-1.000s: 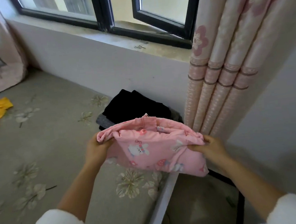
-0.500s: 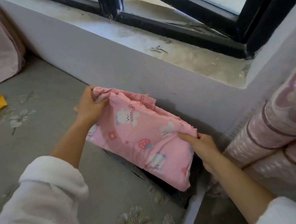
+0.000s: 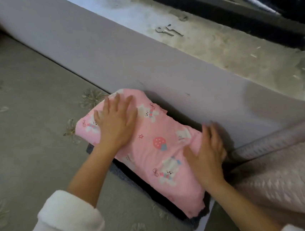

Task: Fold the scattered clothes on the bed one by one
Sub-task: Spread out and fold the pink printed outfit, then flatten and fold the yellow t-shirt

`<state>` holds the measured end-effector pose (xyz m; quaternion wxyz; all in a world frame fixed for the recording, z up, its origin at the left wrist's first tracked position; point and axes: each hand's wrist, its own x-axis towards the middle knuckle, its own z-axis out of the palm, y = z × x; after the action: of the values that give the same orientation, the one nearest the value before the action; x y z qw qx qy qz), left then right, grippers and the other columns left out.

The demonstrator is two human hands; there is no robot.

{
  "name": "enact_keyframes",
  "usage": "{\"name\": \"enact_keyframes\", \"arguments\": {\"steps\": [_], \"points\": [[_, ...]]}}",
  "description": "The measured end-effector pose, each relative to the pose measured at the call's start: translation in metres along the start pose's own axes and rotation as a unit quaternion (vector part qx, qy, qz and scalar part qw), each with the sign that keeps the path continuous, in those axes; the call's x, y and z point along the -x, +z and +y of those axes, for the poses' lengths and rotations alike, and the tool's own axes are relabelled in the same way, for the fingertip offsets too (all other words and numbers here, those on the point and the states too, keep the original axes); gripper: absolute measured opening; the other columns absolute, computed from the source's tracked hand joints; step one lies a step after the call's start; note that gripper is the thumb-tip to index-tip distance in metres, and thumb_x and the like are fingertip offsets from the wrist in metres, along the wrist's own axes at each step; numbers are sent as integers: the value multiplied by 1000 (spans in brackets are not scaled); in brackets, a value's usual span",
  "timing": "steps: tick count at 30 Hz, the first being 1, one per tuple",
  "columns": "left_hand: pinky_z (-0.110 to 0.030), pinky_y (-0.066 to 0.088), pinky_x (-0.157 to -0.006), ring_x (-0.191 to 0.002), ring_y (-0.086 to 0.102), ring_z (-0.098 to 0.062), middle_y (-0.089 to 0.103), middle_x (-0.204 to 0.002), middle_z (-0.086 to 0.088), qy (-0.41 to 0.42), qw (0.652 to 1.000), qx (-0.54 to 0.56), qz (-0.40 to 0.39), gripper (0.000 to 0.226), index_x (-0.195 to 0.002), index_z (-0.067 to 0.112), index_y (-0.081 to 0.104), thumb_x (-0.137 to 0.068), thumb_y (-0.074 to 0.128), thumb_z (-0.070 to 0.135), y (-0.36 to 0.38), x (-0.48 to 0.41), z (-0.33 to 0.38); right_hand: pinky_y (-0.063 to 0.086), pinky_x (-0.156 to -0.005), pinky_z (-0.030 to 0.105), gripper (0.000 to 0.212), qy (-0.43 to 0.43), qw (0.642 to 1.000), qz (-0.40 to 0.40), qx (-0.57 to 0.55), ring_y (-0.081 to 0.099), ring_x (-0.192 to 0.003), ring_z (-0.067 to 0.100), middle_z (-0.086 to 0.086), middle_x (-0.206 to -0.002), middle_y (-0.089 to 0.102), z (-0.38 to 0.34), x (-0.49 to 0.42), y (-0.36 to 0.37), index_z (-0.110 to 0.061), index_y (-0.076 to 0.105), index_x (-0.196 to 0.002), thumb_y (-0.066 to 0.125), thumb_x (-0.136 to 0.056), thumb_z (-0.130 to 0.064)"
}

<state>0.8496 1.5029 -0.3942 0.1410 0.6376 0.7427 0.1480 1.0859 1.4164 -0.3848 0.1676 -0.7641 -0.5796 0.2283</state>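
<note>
Both hands are lying flat and open right now, nothing pinched or grabbed. My left hand (image 3: 117,126) is pressing palm-down with fingers spread on the 10 o'clock end of the folded pink top (image 3: 157,139). My right hand (image 3: 208,158) is pressing on its 4 o'clock end; it's coming out a bit blurry, but the fingers are looking straight, not curled.

The pink top, the one with the bunny and strawberry print, is sitting folded into a chunky rectangle near the middle of the view, running diagonally from 10 to 5 o'clock. It's resting on top of a dark folded pile (image 3: 129,175), which is peeking out along its 7 o'clock edge. The whole stack is sitting on the grey flowery bedsheet (image 3: 28,127), at the bed's edge and right up against the pale wall (image 3: 124,58) on its 12 o'clock side.

Going outward, a quilted pinkish curtain (image 3: 283,168) is hanging just beside my right hand at 3 to 4 o'clock. Above the wall, the grubby windowsill (image 3: 215,40) is running toward 1 o'clock, with a couple of keys (image 3: 167,31) lying on it and the black window frame (image 3: 248,0) behind. My fluffy white sleeve (image 3: 65,226) is showing at 7 o'clock.
</note>
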Motion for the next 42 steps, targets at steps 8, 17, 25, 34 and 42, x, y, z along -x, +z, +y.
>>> {"name": "enact_keyframes", "arguments": {"steps": [8, 17, 25, 34, 42], "points": [[-61, -10, -111, -146, -14, -29, 7, -161, 7, -5, 995, -28, -94, 58, -148, 45, 18, -93, 21, 64, 36, 7, -9, -22, -114, 36, 61, -227, 941, -168, 185, -33, -140, 14, -10, -151, -33, 5, 8, 40, -48, -25, -139, 10, -91, -62], [-57, -14, -113, -146, -19, -23, 2, -161, 9, -6, 996, -53, -68, 63, -149, 46, 7, -89, 8, 68, 99, 2, -27, -7, -118, 42, 64, -220, 944, -162, 183, -20, -146, 15, -5, -159, -16, 37, -10, 97, -40, -10, -150, 14, -93, -59], [-55, -13, -112, -147, -14, -22, 4, -162, 3, -17, 995, -81, -60, 59, -150, 40, 14, -95, 15, 60, 107, 1, -13, -12, -118, 41, 64, -214, 936, -198, 196, -22, -145, 16, -1, -160, -17, 39, -22, 93, -40, -18, -147, 10, -93, -59], [-50, -8, -115, -148, -9, -19, -1, -162, 0, -82, 996, -11, -32, 51, -151, 34, 19, -101, 21, 46, 31, 64, 20, -5, -118, 37, 62, -242, 937, -174, 182, -1, -148, 15, 1, -161, 6, 7, -6, 23, -24, 10, -153, 31, -98, -45], [-48, 3, -117, -148, -1, -20, 5, -162, -1, -139, 990, 3, -2, 50, -150, 27, 25, -103, 25, 42, -24, 194, 35, 10, -118, 39, 59, -303, 929, -159, 137, 11, -146, 19, 5, -159, 17, 8, 72, -25, -17, 22, -149, 40, -97, -40]]}}
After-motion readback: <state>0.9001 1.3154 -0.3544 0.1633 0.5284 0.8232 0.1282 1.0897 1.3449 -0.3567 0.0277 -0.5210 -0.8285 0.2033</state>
